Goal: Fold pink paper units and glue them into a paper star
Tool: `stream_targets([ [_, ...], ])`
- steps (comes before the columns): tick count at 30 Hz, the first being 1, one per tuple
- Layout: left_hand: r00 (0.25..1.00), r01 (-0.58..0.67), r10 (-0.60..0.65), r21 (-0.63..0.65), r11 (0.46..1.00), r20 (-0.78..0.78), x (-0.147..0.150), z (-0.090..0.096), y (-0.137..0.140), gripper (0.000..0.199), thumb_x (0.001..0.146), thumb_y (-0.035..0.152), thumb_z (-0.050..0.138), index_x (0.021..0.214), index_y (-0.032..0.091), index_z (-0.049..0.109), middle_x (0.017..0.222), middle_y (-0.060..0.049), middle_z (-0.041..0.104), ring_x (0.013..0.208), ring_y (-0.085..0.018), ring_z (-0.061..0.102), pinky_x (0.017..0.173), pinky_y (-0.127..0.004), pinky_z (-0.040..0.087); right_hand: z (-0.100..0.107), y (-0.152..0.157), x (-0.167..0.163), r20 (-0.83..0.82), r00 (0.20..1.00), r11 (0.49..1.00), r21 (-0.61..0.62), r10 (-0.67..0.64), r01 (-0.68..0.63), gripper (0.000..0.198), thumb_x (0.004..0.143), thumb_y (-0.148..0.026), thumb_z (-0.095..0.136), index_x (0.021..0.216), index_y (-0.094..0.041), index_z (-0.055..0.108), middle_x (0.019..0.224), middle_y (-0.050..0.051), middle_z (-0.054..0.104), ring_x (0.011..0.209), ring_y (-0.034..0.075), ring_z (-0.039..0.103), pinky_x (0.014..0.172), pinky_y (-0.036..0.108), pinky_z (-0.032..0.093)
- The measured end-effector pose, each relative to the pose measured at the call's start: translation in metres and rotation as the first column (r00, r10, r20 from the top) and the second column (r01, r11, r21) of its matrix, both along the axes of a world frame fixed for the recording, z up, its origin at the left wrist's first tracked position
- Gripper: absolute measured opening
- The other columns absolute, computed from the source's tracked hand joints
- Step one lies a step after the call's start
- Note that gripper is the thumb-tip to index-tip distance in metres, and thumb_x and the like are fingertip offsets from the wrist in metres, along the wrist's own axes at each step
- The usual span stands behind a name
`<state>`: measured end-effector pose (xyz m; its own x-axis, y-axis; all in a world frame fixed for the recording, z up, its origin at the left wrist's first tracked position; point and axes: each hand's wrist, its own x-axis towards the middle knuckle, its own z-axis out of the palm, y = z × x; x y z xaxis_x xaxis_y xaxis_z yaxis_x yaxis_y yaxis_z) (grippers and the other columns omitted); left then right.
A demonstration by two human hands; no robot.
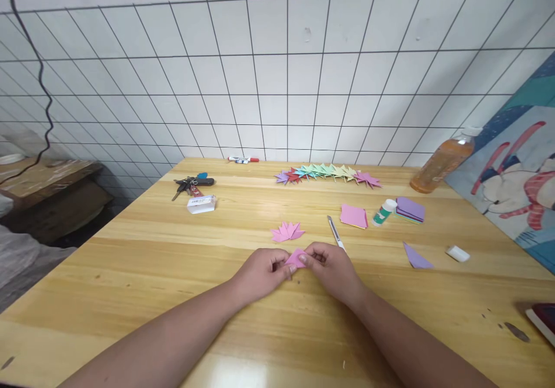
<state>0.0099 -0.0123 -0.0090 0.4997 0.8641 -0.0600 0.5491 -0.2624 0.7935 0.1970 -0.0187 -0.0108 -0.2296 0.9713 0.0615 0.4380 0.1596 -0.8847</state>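
Observation:
Between my two hands is a small folded piece of pink paper, held low over the wooden table. My left hand pinches its left side between thumb and fingers. On the right side, my right hand grips it, the thumb lying on the paper's face. Just beyond the hands lies a pink folded-paper fan shape with several points. A utility knife rests close behind my right hand, its lower end partly hidden by that hand.
Pink square sheets, a glue stick, purple-topped sheets, a purple triangle and an eraser lie right. Behind are a multicoloured paper row, markers and a bottle. Keys and a small white box lie left.

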Motion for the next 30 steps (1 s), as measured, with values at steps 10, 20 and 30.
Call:
stream_targets([
  [10,0.999,-0.007,0.009,-0.038,0.999,0.051,0.0003,-0.0010,0.0006,0.031,0.081,0.039,0.047,0.064,0.015,0.058,0.054,0.004,0.048,0.050,-0.008,0.038,0.050,-0.019,0.028,0.0046,-0.0015,-0.0013,0.020,1.000,1.000,0.010,0.011,-0.011,0.018,0.078,-0.031,0.053,0.070,-0.018,0.063,0.063,-0.001,0.059,0.058,0.011,0.049,0.054,0.020,0.037],
  [20,0.990,-0.053,0.066,-0.103,0.993,0.128,0.0017,0.0001,0.0014,0.031,0.079,0.040,0.051,0.066,0.014,0.062,0.060,-0.001,0.061,0.051,-0.010,0.046,0.050,-0.019,0.032,0.0015,0.0006,0.0003,-0.035,0.999,0.999,-0.033,0.010,-0.011,0.024,0.078,-0.039,0.054,0.073,-0.018,0.065,0.067,0.001,0.062,0.061,0.012,0.052,0.056,0.022,0.040],
  [30,0.989,-0.027,0.048,-0.150,0.988,0.142,0.0006,0.0014,0.0004,0.032,0.078,0.039,0.052,0.075,0.014,0.071,0.068,-0.003,0.069,0.061,-0.014,0.058,0.057,-0.021,0.040,0.0049,0.0005,0.0016,-0.012,0.999,0.999,-0.028,-0.043,0.043,0.025,0.076,-0.040,0.056,0.065,-0.018,0.062,0.058,-0.002,0.056,0.053,0.010,0.046,0.049,0.020,0.033],
])
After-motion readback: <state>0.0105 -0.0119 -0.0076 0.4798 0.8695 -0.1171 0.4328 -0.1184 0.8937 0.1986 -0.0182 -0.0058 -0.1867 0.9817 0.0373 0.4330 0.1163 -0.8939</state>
